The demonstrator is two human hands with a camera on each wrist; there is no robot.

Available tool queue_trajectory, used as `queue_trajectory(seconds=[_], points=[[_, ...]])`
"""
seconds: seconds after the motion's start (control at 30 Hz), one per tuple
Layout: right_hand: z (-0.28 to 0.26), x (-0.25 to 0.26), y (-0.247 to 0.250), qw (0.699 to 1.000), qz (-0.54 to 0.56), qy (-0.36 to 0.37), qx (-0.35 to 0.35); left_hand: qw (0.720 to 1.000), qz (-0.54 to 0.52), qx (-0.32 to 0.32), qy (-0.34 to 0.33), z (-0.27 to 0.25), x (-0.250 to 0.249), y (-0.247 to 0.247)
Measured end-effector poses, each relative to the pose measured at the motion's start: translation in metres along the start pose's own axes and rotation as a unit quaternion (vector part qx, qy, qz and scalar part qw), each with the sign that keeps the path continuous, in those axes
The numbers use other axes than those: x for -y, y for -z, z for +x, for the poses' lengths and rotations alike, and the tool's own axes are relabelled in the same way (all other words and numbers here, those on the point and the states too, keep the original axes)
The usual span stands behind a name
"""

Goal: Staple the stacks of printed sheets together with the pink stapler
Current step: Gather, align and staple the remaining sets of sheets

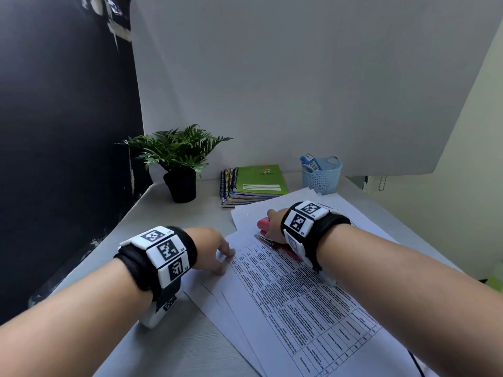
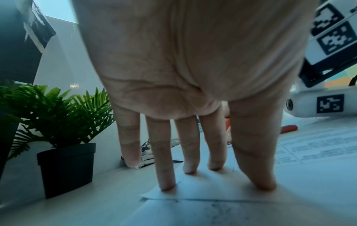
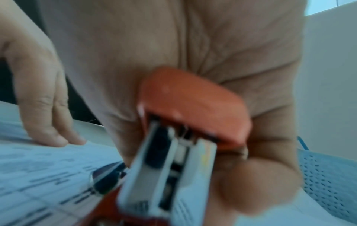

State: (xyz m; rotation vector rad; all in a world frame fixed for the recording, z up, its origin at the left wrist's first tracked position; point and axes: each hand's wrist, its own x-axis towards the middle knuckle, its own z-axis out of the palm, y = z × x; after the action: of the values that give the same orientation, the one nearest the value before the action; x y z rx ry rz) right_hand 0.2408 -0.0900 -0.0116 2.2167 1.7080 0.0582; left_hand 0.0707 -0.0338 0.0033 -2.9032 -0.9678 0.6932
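A stack of printed sheets (image 1: 299, 308) with tables of text lies fanned out on the white desk (image 1: 168, 213). My left hand (image 1: 226, 257) presses its upper left corner (image 2: 203, 191) flat with straight fingers (image 2: 166, 180). My right hand (image 1: 272, 223) grips the pink stapler (image 1: 265, 223) at the top edge of the stack. In the blurred right wrist view the stapler's cover (image 3: 195, 105) stands raised, with the metal magazine (image 3: 168, 168) showing under it. Its base (image 1: 285, 248) rests on the paper. A bit of the stapler (image 2: 288, 128) shows past my left fingers.
More loose sheets (image 1: 250, 213) lie under and behind the stack. A potted fern (image 1: 179, 164) stands at the back left. Beside it are stacked spiral notebooks (image 1: 258, 183), then a blue basket (image 1: 321, 172) to the right. The desk's left edge runs close to my left forearm.
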Motion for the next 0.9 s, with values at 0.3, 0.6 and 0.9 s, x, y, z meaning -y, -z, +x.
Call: queue_trajectory(seconds=[0.3,0.6,0.9], points=[[-0.027,0.038,0.011,0.999,0.003,0.041,0.013,1.000,0.013,-0.001,-0.001,0.000,-0.002,0.003],[0.006,0.043,0.006,0.996,-0.032,0.080,0.007,1.000,-0.005,-0.001,-0.015,-0.001,0.003,0.001],[0.013,0.045,0.008,0.995,-0.064,0.073,0.026,1.000,0.000,-0.002,-0.017,0.001,0.002,0.000]])
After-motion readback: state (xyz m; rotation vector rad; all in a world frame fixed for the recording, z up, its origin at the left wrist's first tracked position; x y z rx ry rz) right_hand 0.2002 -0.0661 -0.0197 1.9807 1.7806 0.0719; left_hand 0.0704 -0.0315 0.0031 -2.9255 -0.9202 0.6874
